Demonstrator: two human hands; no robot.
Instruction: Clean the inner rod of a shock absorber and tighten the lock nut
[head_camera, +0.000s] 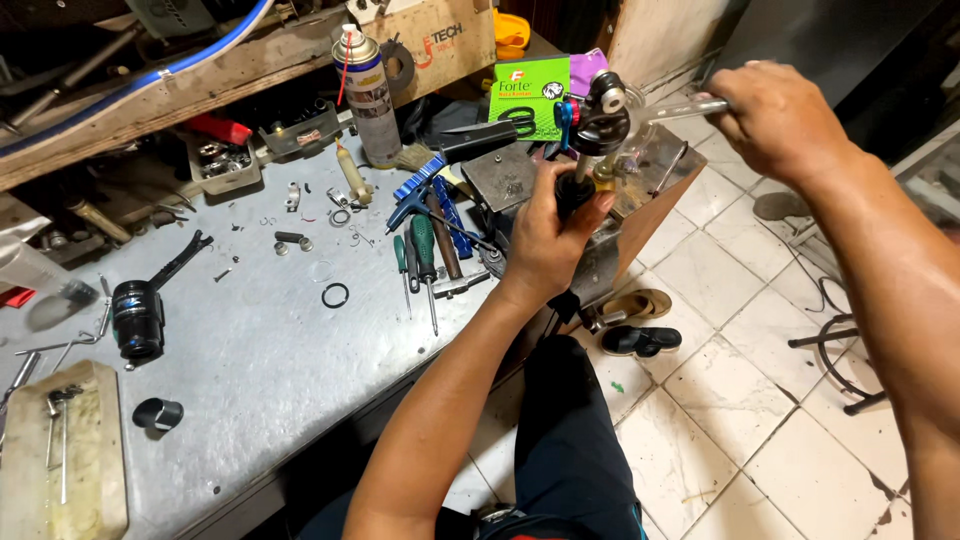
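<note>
Meanwhile both hands grip: left (545, 235) shock absorber (592, 125), right (775, 115) wrench (685, 108).

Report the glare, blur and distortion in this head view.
Head view: soft glare whitens the metal bench top near its left side; the tool in the right hand smears with motion blur; the left hand stays sharp; wide-angle lens bends the wooden shelf and stretches the right forearm.

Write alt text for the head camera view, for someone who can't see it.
A person's left hand grips the black shaft of a shock absorber held upright at the corner of a metal workbench, while the right hand holds a metal tool against its top. Screwdrivers, a spray can and small parts litter the bench.
</note>
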